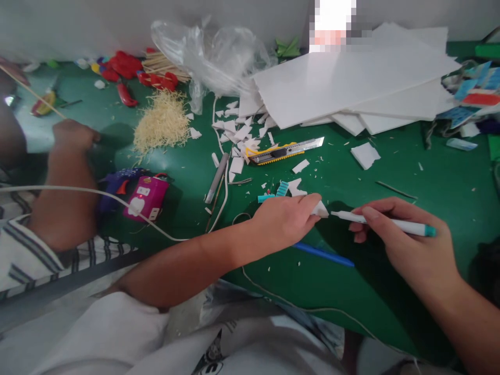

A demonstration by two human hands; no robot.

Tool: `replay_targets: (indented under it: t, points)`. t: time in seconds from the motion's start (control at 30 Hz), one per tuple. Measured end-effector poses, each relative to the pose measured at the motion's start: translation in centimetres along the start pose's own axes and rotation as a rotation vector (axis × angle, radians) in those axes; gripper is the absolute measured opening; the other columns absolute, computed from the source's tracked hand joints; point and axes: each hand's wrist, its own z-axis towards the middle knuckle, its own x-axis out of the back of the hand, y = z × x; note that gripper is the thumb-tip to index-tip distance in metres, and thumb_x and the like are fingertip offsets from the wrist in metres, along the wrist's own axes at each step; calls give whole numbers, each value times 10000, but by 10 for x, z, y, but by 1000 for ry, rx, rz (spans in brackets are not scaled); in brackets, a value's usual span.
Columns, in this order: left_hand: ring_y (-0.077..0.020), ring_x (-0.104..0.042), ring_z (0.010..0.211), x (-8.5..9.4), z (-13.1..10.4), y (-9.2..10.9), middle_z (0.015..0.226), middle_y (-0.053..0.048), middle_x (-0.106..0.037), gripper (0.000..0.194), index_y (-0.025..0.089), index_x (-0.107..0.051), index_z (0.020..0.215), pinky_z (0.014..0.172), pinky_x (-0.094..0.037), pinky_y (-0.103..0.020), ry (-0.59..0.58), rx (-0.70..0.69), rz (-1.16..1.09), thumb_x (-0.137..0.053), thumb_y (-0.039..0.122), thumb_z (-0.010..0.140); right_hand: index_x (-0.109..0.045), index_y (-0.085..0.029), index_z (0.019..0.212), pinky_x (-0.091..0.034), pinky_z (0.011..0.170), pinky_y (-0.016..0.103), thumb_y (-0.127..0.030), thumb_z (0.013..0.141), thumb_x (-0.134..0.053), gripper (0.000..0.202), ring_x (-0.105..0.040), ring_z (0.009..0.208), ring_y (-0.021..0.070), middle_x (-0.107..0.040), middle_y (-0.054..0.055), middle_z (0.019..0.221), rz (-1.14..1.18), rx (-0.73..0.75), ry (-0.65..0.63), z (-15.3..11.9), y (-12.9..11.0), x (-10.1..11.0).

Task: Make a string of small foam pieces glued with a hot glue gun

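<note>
Between the fingertips of my left hand (289,216) is a small white foam piece (321,209). My right hand (414,245) grips a white marker (410,227) with a teal end, its tip pointing left and just short of the foam piece. Partly under my left hand lies a blue pen (328,255). Beyond that hand are teal striped bits (282,188) and a white scrap (297,187). Farther back, a yellow utility knife (281,152) rests with its blade out, beside a pile of white foam scraps (236,130).
Stacked white foam boards (351,78) fill the back right, beside a clear plastic bag (222,57). Yellowish shavings (162,122) are heaped at left. A pink power socket box (147,198) trails a white cable (105,192). Another person's hand (74,133) holds a thin stick at far left.
</note>
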Motion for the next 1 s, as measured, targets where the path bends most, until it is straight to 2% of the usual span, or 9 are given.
replay_targets:
  t: [0.4, 0.57, 0.8, 1.0]
  points:
    - [-251, -749, 1013, 0, 1, 1, 1203, -41, -754, 296, 201, -557, 1302, 709, -551, -329, -33, 19, 26, -499, 341, 1047, -697, -253, 670, -513, 415, 276, -508, 774, -741, 279, -596, 430, 148, -680, 1, 561, -38, 36, -39, -1, 5, 1]
    - [-242, -749, 1005, 0, 1, 1, 1186, -46, -759, 289, 204, -558, 1290, 691, -540, -309, -25, 20, 27, -501, 348, 1045, -702, -249, 669, -516, 420, 268, -448, 768, -738, 225, -612, 442, 151, -685, 4, 557, -27, 1, -28, -1, 5, 1]
    - [-239, -748, 1013, -3, 0, -1, 1193, -47, -756, 282, 208, -563, 1286, 702, -545, -310, -9, 7, 26, -498, 340, 1045, -697, -248, 697, -529, 446, 280, -505, 775, -753, 275, -611, 457, 154, -682, 13, 562, -27, -5, -39, -1, 6, 2]
    - [-240, -752, 973, -1, 0, 0, 1133, -40, -769, 284, 208, -567, 1280, 708, -544, -312, -19, 8, 28, -489, 352, 1048, -705, -255, 693, -518, 445, 272, -455, 787, -741, 224, -608, 458, 146, -691, 8, 578, -23, 8, -42, -1, 7, 3]
